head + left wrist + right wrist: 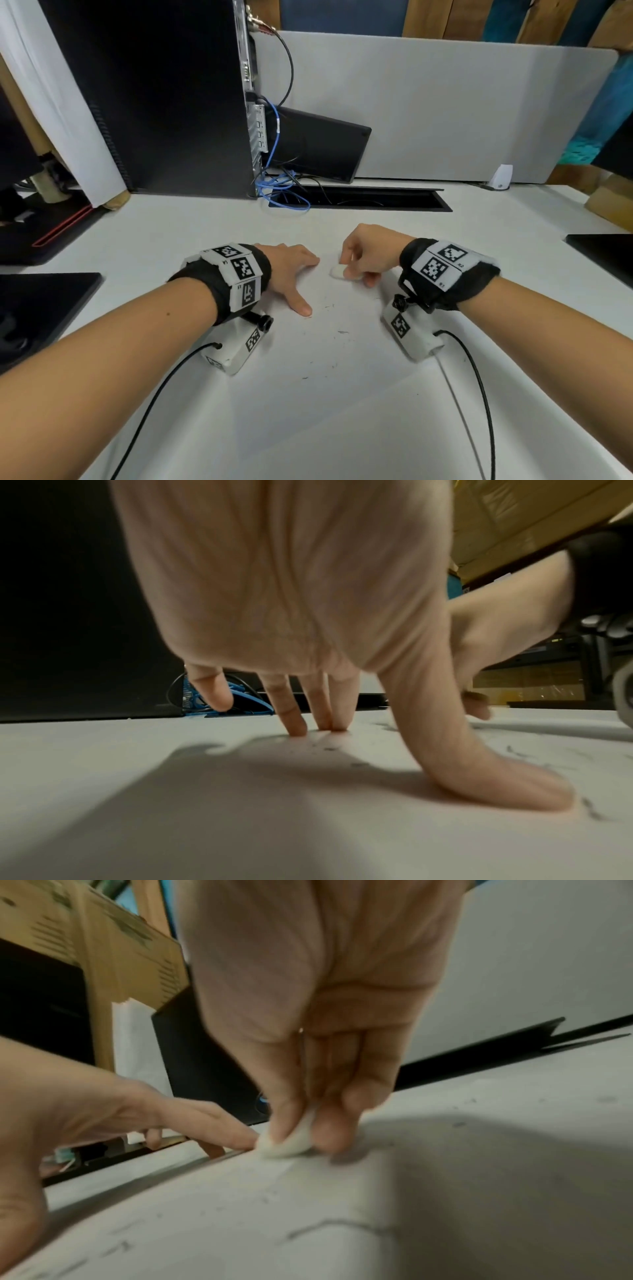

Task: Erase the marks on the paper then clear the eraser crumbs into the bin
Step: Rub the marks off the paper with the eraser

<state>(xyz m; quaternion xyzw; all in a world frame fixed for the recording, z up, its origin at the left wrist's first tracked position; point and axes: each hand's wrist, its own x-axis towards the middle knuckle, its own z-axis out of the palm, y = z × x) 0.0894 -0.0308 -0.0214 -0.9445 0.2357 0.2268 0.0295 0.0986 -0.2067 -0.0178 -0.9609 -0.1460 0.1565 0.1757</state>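
Head view: the left hand (286, 270) lies flat with straight, spread fingers pressing on the paper (329, 377), a little left of centre in the frame. Just to its right, the right hand (368, 255) pinches a small white eraser (337, 271) between thumb and fingertips, its lower edge touching the paper. The eraser sits between the two hands, close to the left forefinger. Dark eraser crumbs (342, 331) are scattered on the paper below the hands, toward the frame's centre. The paper lies on a white worktop (164, 233). A black computer tower (164, 96) stands in the upper left, with blue cables (274, 186) trailing into a slot in the worktop.

Left wrist view: the left hand (291, 601) fills the upper middle, fingertips (298, 727) and thumb pressed down on the paper (240, 818). Crumbs (591, 810) lie beside the thumb at lower right. The right hand (507, 631) shows at the right edge.

Right wrist view: the right hand (325, 988) hangs down from the top, its thumb and fingers gripping the eraser (291, 1144) at mid-frame, against the paper (342, 1231). The left hand (103, 1118) rests at the left, its forefinger tip just beside the eraser. Grey crumbs (120, 1246) and faint pencil marks (329, 1225) lie in the lower part of the frame.
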